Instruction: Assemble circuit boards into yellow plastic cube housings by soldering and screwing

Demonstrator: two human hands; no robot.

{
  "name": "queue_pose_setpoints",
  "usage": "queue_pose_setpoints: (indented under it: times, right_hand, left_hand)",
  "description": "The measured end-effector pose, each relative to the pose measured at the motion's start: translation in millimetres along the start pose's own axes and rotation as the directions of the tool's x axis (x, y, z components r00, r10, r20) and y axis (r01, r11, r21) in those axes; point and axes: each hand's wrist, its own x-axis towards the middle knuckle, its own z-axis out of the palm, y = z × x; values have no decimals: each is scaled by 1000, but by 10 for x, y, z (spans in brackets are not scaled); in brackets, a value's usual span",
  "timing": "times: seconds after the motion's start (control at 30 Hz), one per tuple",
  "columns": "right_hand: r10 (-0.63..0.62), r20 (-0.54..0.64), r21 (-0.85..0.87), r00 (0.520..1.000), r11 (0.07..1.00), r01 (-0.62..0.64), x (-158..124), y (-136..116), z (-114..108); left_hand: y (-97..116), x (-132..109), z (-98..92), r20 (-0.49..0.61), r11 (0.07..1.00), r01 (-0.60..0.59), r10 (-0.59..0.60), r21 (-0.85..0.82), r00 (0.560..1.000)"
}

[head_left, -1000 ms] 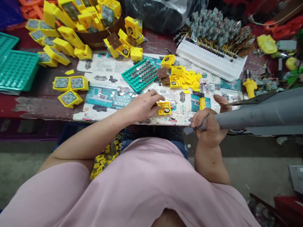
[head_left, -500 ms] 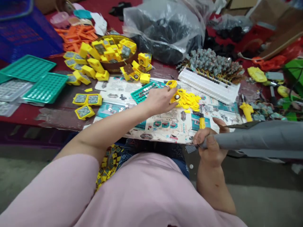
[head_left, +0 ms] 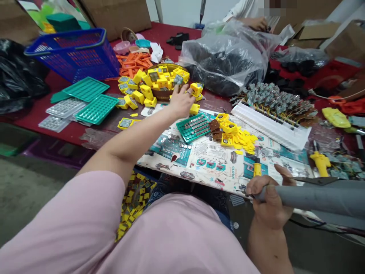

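My left hand (head_left: 182, 102) reaches over the near edge of a round brown basket (head_left: 163, 93) heaped with yellow plastic housings (head_left: 162, 76). Its fingers are apart and touch or hover close to the yellow pieces there; I see nothing held in it. At the table's front edge my right hand (head_left: 270, 199) is wrapped round a grey cylindrical tool (head_left: 310, 196) with a thin dark tip, which runs off to the right. Between the hands lie a green tray (head_left: 194, 127) of small round metal discs and a pile of yellow parts (head_left: 242, 140) with brown pieces beside it.
A white rack (head_left: 270, 125) with wired grey parts stands at the right, near a yellow-handled tool (head_left: 319, 163). Behind is a clear plastic bag (head_left: 225, 57) of black parts. Green trays (head_left: 97, 109) and a blue basket (head_left: 76, 53) are at left. Another person's hand (head_left: 258, 23) shows at the back.
My left hand has moved from the pile of small yellow parts leftward and back to the basket of housings. My right hand keeps its grip on the tool. The view has tilted up.
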Motion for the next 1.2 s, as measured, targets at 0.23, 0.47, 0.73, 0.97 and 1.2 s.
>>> queue_pose_setpoints:
  times: [0.23,0.47,0.73,0.97,1.2]
  right_hand:
    - [4,36,-2,999,1000,-4,-2,15,80]
    - [-15,9,-15,1000,1000,15,18,18,99]
    - [40,40,19,998,999,-41,-12,42,181]
    - [16,-4,-44,1000,999,-16,7,9,199]
    - [20,18,-115,1000,993,-17,-19,22,208]
  left_hand:
    - [-459,50,88,-52,995,33,-38,-96,998]
    - [-527,-94,-318,-11,703,202,-285,-682,958]
    - [-419,-464,-427,297,137,300,-40,-944,954]
    - [95,-1013,-399,194,393,123,147,-911,970]
    - [1066,-1526,-140,173,899,-188,274,-396,946]
